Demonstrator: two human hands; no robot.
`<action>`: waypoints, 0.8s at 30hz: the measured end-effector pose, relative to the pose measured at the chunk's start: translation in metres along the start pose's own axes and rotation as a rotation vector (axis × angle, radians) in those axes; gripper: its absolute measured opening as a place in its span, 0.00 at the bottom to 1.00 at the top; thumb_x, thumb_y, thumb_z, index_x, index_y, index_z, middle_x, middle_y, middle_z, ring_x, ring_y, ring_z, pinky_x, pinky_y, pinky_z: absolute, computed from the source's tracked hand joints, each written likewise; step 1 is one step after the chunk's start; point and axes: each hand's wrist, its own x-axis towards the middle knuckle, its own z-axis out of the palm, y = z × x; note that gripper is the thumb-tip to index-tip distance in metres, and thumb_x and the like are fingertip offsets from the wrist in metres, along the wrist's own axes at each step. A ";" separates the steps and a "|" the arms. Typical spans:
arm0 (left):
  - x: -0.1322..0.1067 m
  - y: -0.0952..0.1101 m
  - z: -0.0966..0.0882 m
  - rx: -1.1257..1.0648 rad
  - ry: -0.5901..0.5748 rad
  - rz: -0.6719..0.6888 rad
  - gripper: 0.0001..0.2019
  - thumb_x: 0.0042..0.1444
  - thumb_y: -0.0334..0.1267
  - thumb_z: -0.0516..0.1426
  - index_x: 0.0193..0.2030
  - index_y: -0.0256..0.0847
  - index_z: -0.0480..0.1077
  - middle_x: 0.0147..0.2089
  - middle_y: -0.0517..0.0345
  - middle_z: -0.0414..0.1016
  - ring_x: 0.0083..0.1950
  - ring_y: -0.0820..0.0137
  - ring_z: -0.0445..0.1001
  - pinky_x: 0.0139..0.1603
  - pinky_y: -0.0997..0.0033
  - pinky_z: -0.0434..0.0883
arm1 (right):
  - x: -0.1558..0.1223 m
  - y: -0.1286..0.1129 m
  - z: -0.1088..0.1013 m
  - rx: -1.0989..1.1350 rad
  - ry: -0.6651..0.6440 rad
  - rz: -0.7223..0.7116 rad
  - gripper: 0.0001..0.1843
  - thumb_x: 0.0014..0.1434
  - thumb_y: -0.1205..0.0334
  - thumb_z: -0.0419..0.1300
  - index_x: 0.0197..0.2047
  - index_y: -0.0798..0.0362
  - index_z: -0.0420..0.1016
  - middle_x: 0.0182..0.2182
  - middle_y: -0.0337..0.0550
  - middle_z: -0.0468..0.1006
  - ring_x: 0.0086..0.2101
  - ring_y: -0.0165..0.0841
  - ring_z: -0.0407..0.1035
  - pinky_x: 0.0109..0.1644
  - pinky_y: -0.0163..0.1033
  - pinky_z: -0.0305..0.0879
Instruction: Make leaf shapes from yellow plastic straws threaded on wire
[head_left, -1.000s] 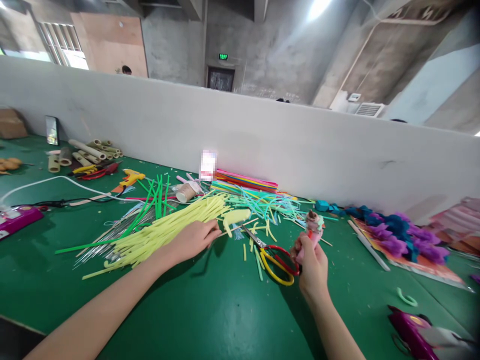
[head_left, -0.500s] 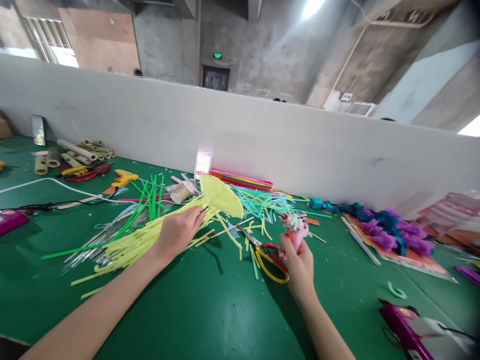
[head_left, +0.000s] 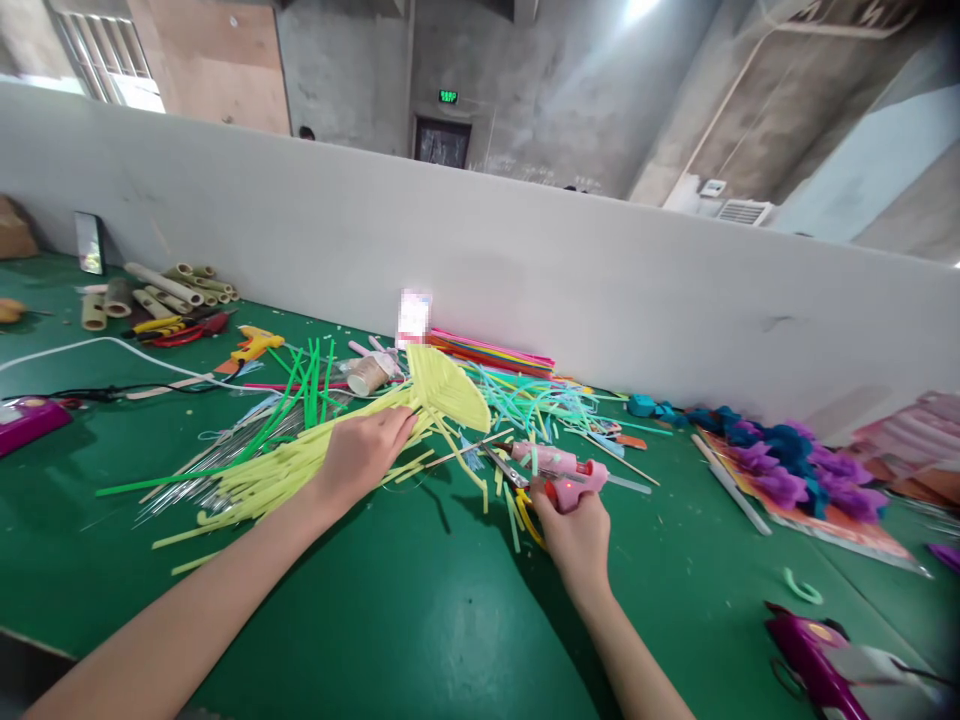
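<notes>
My left hand (head_left: pixel 367 450) pinches the stem of a yellow fan-shaped petal (head_left: pixel 450 388), which stands up above the table. In my right hand (head_left: pixel 576 535) is a pink hot glue gun (head_left: pixel 562 465), its nozzle pointing left toward the petal but apart from it. A pair of scissors (head_left: pixel 529 512) with yellow handles lies under and beside the glue gun, partly covered by my right hand. Beneath my left hand spreads a pile of yellow pipe cleaners (head_left: pixel 277 475).
Green pipe cleaners (head_left: pixel 307 385) and cut turquoise pieces (head_left: pixel 517 400) lie behind. A yellow glue gun (head_left: pixel 255 343) and bamboo tubes (head_left: pixel 169 290) are at left. Purple and blue fuzzy flowers (head_left: pixel 787 465) lie right, near a magenta device (head_left: pixel 817 660). A white partition (head_left: pixel 300 230) borders the table.
My right hand has turned the glue gun so its nozzle now points left, and moved it slightly left over the scissors. My left hand holds the petal nearly still; the view has shifted slightly.
</notes>
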 end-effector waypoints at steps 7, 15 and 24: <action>-0.001 0.001 0.001 -0.023 -0.009 -0.009 0.16 0.65 0.42 0.46 0.43 0.40 0.73 0.38 0.52 0.80 0.36 0.67 0.77 0.32 0.73 0.64 | -0.001 0.000 0.003 -0.007 0.011 -0.033 0.18 0.45 0.47 0.60 0.19 0.48 0.59 0.14 0.37 0.67 0.17 0.34 0.62 0.22 0.37 0.55; -0.001 0.001 0.001 -0.044 -0.015 -0.011 0.16 0.65 0.43 0.46 0.43 0.41 0.73 0.38 0.52 0.80 0.36 0.68 0.77 0.33 0.73 0.65 | -0.001 0.000 0.002 -0.040 -0.030 -0.033 0.19 0.48 0.47 0.58 0.18 0.48 0.57 0.14 0.36 0.64 0.17 0.33 0.59 0.23 0.37 0.54; -0.001 0.001 0.000 -0.021 0.000 0.003 0.16 0.65 0.43 0.46 0.41 0.40 0.73 0.35 0.54 0.80 0.33 0.69 0.76 0.30 0.74 0.63 | 0.000 0.000 0.001 -0.047 -0.025 -0.025 0.18 0.48 0.47 0.58 0.18 0.48 0.57 0.13 0.37 0.65 0.18 0.33 0.61 0.22 0.36 0.54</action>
